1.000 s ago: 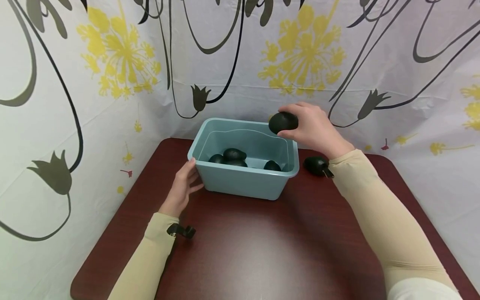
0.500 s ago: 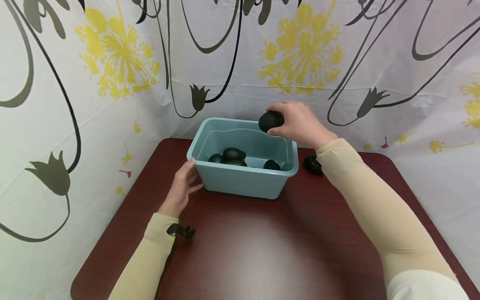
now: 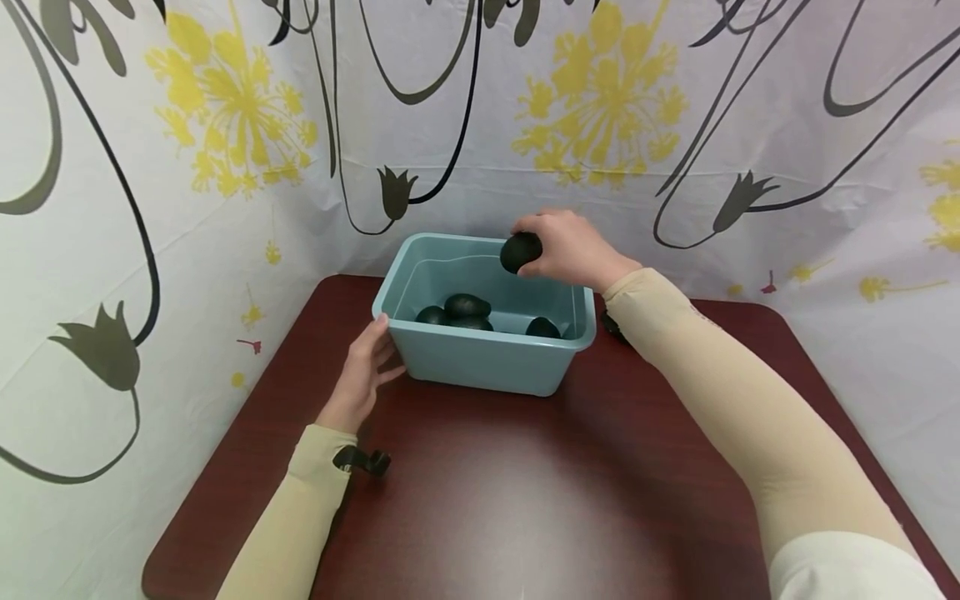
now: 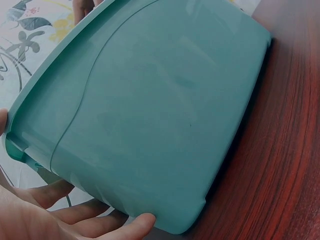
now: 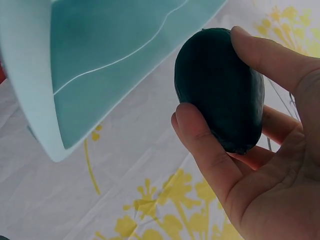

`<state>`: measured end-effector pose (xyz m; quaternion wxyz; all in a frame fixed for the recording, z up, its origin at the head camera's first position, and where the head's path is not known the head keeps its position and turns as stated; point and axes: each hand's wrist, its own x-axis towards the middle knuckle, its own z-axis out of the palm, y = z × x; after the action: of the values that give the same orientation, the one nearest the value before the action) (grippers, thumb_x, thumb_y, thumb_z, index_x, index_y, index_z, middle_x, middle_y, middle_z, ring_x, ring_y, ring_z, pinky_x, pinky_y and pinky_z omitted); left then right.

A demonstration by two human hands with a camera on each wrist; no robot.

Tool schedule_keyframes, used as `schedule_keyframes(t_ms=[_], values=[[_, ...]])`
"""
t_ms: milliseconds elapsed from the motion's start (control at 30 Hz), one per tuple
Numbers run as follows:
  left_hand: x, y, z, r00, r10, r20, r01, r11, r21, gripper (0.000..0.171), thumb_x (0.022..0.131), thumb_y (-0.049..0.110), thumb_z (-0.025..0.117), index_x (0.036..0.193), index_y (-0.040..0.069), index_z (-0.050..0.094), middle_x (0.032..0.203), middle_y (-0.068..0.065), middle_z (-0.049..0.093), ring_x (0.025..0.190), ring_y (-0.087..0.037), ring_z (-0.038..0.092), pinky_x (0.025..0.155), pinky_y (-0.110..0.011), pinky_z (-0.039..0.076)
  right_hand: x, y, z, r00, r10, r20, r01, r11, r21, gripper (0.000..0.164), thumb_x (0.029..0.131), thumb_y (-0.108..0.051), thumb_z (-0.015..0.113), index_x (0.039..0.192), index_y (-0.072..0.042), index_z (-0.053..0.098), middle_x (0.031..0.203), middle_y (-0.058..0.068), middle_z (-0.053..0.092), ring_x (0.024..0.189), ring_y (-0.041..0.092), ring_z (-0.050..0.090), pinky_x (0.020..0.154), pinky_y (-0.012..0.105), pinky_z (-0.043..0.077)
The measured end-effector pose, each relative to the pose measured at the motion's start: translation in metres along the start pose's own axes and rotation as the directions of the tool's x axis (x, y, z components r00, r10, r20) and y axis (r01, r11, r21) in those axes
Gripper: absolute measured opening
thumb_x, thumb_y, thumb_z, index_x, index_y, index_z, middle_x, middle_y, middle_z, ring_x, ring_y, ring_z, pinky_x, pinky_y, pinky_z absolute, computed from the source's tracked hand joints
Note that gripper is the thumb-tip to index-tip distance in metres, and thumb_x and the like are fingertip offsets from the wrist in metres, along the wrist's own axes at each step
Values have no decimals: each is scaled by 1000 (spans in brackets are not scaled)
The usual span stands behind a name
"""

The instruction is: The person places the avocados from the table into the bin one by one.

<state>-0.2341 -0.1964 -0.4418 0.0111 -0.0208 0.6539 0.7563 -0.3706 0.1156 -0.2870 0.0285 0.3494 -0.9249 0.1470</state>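
My right hand (image 3: 573, 248) holds a dark green avocado (image 3: 521, 252) above the back right part of a light blue plastic bin (image 3: 480, 367). In the right wrist view, the thumb and fingers are around the avocado (image 5: 217, 90), beside the bin wall (image 5: 100, 65). My left hand (image 3: 358, 379) holds the bin's front left corner, thumb at the rim and fingers against the outside. The left wrist view shows these fingers (image 4: 135, 227) along the corner. Inside the bin, several avocados (image 3: 467, 307) are grouped at the left; another avocado (image 3: 543, 327) lies toward the right.
Right of the bin, a dark object (image 3: 612, 325) on the dark red table (image 3: 465, 492) is mostly hidden behind the right sleeve (image 3: 675, 333). A white cloth with a flower print (image 3: 465, 125) hangs close behind the bin and along the sides.
My right hand has moved left with the avocado, from the bin's back right corner to over its inside, lower now. The sleeve covers more of the dark object. The left hand stays put.
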Motion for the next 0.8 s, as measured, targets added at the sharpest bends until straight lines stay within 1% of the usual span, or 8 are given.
schedule_keyframes(t_ms=[133,333,533,800], values=[[1,-1,0,1000,2,0,-2,1000,-2,67,102,52,48,160,24,28,161,-7,30,144,-31,33,105,-67,35,2,-1,3,1000,4,28,-4,1000,-14,58,84,-26,85,135,-14,61,125,10,59,104,28,55,83,44,50],[0,-1,0,1000,3,4,-3,1000,1,68,102,52,48,160,23,27,162,-8,29,145,-32,32,105,-67,34,1,-2,14,998,14,63,-11,999,-40,60,83,-26,85,137,-13,61,125,12,59,105,30,55,84,46,50],[2,-1,0,1000,2,8,-2,1000,3,68,102,53,48,160,25,27,162,-7,29,144,-31,33,105,-67,35,1,2,21,998,0,65,3,999,-42,61,83,-27,85,137,-13,61,126,13,60,108,32,53,86,48,48],[2,-2,-1,1000,5,5,-5,1000,-3,68,102,53,48,160,23,28,161,-8,30,144,-32,33,105,-67,34,4,5,24,997,-6,82,10,999,-48,61,83,-28,85,137,-14,61,129,12,59,109,32,53,85,47,48]])
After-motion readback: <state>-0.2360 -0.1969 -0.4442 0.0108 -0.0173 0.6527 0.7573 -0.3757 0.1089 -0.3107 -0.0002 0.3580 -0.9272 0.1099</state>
